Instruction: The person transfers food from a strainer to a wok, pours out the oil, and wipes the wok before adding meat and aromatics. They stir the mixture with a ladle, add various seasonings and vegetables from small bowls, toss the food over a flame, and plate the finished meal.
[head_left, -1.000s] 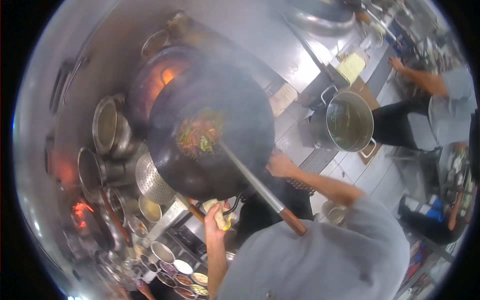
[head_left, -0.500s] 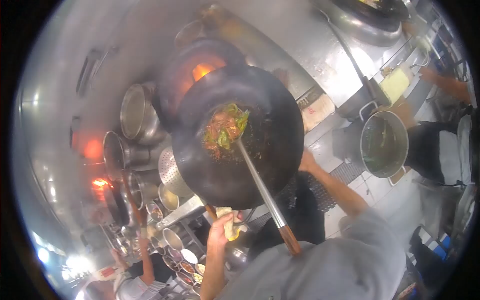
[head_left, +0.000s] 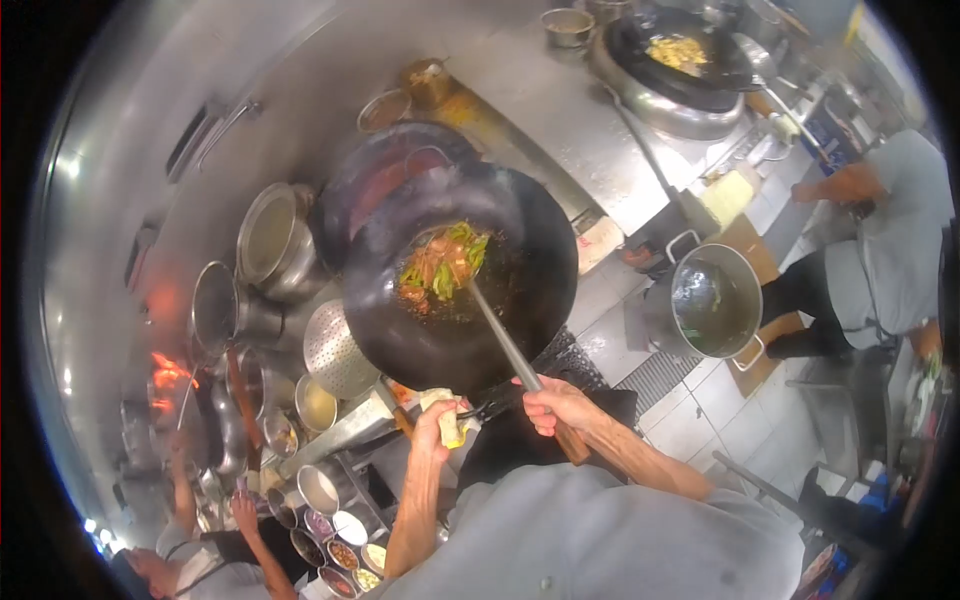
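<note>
A cook's left hand (head_left: 438, 425) closed tight around the handle of a wok (head_left: 400, 340) through a folded cloth (head_left: 452, 430), holding the black pan in front of the burner (head_left: 380, 180) at the steel worktop's (head_left: 560, 130) near edge. The right hand (head_left: 558, 405) gripped the wooden end of a ladle (head_left: 500, 335), its bowl heaped with stir-fry (head_left: 442, 265) inside the wok. A strainer (head_left: 335, 350) sat just beside the wok, a stockpot (head_left: 655, 315) stood near, and a co-worker (head_left: 890, 250) worked well apart.
</note>
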